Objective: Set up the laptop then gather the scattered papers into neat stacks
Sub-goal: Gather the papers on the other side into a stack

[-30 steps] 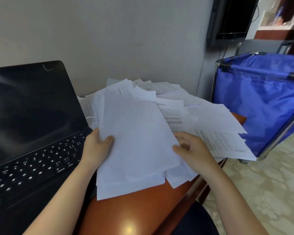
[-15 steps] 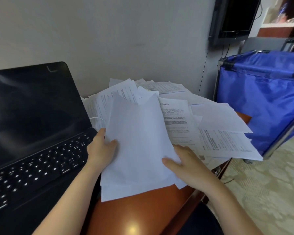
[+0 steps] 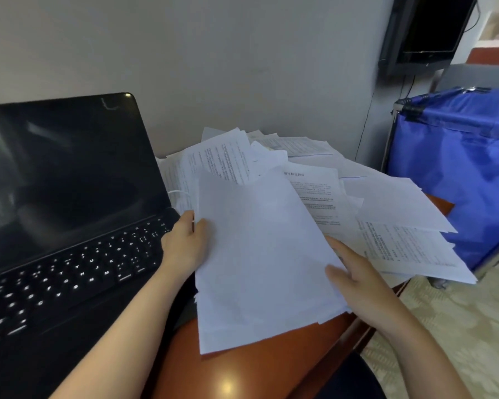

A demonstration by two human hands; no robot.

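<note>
Papers (image 3: pixel 260 254) in a gathered sheaf sit tilted above the table (image 3: pixel 257 367), held between both hands. Left hand (image 3: pixel 185 246) grips the sheaf's left edge, thumb on top. Right hand (image 3: pixel 355 280) clasps the right edge, thumb over the sheets. Loose sheets (image 3: pixel 392 214) lie scattered behind. Laptop (image 3: pixel 69 214) stands open at left, screen dark. Blue cart (image 3: pixel 458 168) stands at right.

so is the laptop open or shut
Open. The laptop has its dark screen raised and its keyboard exposed, keys lit.
</note>
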